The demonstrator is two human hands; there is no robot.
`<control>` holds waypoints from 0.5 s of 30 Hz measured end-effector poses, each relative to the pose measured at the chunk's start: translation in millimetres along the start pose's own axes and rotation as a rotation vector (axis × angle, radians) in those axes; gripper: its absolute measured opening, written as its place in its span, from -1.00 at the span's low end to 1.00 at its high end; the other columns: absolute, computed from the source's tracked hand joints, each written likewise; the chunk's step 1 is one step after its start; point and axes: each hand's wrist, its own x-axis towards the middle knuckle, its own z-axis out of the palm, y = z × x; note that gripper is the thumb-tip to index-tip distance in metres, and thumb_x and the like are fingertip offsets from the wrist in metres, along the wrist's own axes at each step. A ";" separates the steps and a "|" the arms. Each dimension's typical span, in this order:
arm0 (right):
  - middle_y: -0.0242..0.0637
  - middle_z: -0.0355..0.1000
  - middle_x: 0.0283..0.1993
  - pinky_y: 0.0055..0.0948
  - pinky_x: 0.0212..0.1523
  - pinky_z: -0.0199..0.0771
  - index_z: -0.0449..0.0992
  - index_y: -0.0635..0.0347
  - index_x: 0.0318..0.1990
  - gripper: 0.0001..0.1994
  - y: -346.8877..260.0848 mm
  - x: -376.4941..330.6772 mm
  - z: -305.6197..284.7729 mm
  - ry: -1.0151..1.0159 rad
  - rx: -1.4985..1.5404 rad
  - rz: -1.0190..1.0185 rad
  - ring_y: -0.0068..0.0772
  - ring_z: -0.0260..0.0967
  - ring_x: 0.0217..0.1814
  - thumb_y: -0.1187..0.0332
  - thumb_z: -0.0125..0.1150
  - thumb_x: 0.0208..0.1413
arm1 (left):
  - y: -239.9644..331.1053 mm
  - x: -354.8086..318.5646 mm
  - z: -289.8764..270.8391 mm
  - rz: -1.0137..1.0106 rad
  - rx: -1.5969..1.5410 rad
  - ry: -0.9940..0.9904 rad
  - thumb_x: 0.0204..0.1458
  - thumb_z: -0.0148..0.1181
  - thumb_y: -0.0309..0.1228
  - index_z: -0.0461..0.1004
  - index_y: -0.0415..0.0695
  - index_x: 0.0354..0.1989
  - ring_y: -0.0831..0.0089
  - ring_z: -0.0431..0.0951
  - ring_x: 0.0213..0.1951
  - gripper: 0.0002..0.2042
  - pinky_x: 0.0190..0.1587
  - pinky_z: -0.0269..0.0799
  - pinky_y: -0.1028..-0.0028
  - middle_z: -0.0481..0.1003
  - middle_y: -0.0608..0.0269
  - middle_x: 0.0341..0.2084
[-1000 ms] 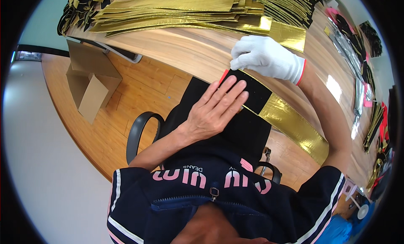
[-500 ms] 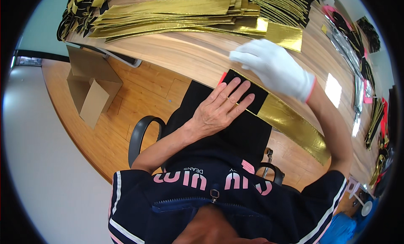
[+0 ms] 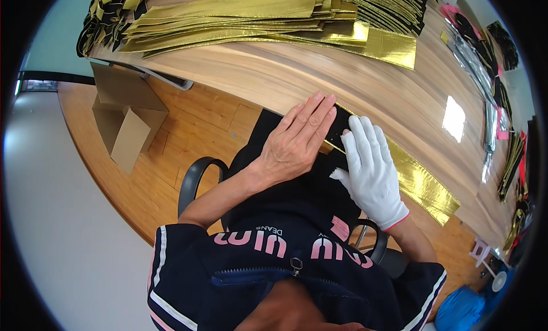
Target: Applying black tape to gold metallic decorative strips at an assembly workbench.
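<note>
A long strip, shiny gold (image 3: 428, 185) along most of its length with a black end section (image 3: 338, 125), lies along the table's near edge. My bare left hand (image 3: 297, 136) rests flat across the black end, its fingers stretched out and covering much of it. Over the join between black and gold, my right hand (image 3: 371, 168) in a white glove lies with fingers extended and thumb apart. Some bare fingertip shows at the glove. A sliver of red peeks out by the left fingertips; what it belongs to is hidden.
Across the wooden table (image 3: 274, 74) lies a stack of gold strips (image 3: 240, 23), with a black-and-gold bundle (image 3: 388, 8) beside it. Silver and black strips (image 3: 485, 103) hang along the right side. An open cardboard box (image 3: 128, 114) stands on the floor at left.
My gloved right hand has come down and toward me from above the table onto the strip. My left hand has shifted slightly, its fingers closer together.
</note>
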 end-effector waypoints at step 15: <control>0.13 0.23 0.48 0.15 0.50 0.19 0.34 0.39 0.33 -0.23 -6.5 3.7 9.5 0.126 0.024 0.100 0.25 0.18 0.52 0.39 0.54 -0.09 | 1.7 -6.9 12.2 -0.041 0.165 -0.048 0.05 0.18 -0.49 0.33 -0.23 0.42 0.14 0.24 0.51 -0.35 0.48 0.10 0.10 0.27 0.08 0.49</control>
